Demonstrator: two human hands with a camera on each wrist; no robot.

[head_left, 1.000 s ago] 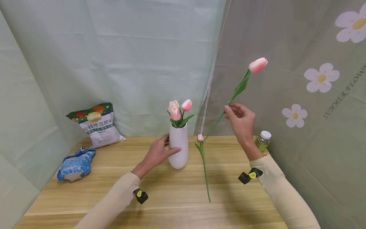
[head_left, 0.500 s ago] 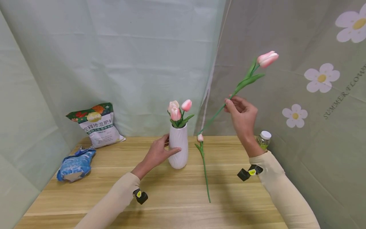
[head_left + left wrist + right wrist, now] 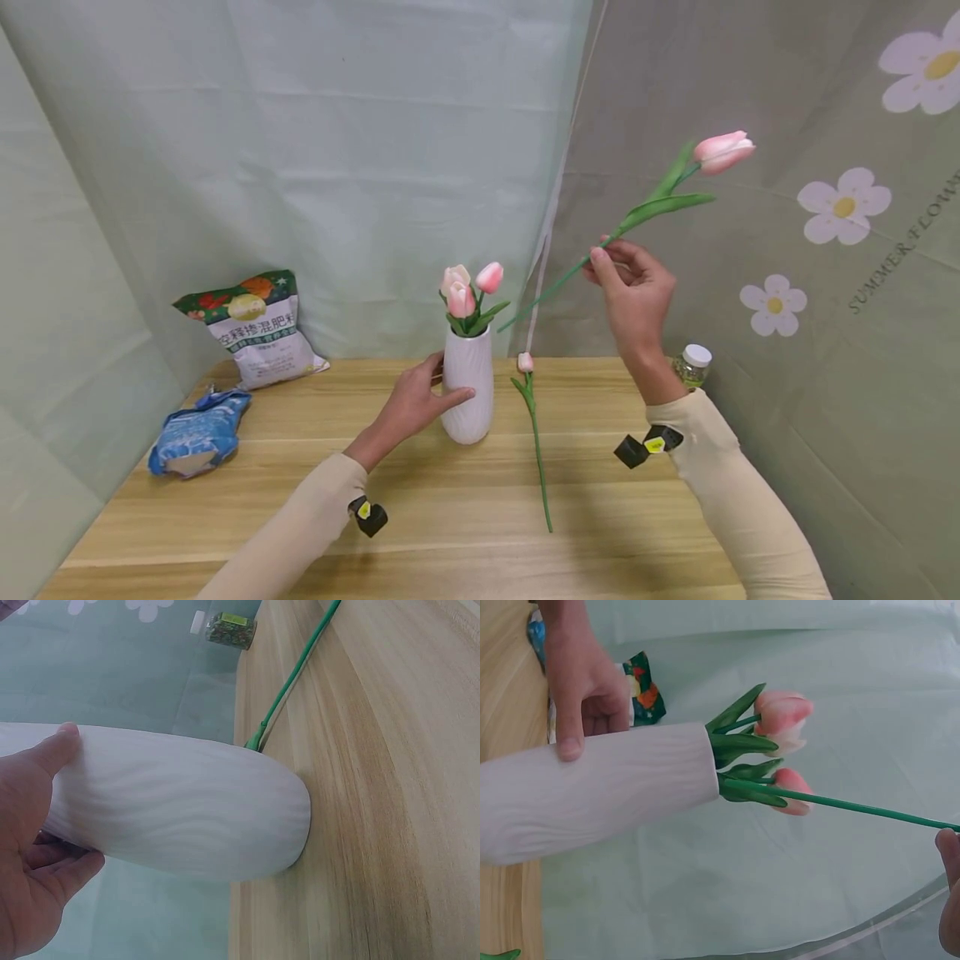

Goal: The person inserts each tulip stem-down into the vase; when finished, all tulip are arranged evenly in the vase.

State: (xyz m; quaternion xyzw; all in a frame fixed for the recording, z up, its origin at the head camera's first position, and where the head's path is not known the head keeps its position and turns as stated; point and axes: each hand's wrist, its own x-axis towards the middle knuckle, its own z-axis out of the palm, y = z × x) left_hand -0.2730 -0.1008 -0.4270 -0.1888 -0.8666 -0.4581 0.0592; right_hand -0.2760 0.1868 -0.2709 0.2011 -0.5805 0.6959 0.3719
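Note:
A white ribbed vase (image 3: 471, 392) stands upright on the table, with three pink tulips (image 3: 461, 298) in its mouth. My left hand (image 3: 417, 400) grips the vase from its left side, thumb across the front, as the left wrist view also shows. Up to the right, my right hand (image 3: 636, 283) pinches the green stem of another pink tulip (image 3: 724, 152) between thumb and fingers. That tulip slants, bloom to the upper right. Its stem's lower end is near the vase mouth; in the right wrist view the stem (image 3: 855, 806) overlaps the leaves there, and contact is unclear.
One more tulip (image 3: 536, 421) lies on the wooden table (image 3: 420, 533), right of the vase. A white-capped jar (image 3: 693, 365) stands behind my right wrist. At the left are a printed fertilizer bag (image 3: 262, 329) and a blue bag (image 3: 201, 433). Fabric walls enclose the table.
My right hand has risen slightly, and its tulip has tilted further right. The stem's lower end has swung up and left to near the vase mouth. My left hand and the vase have stayed still.

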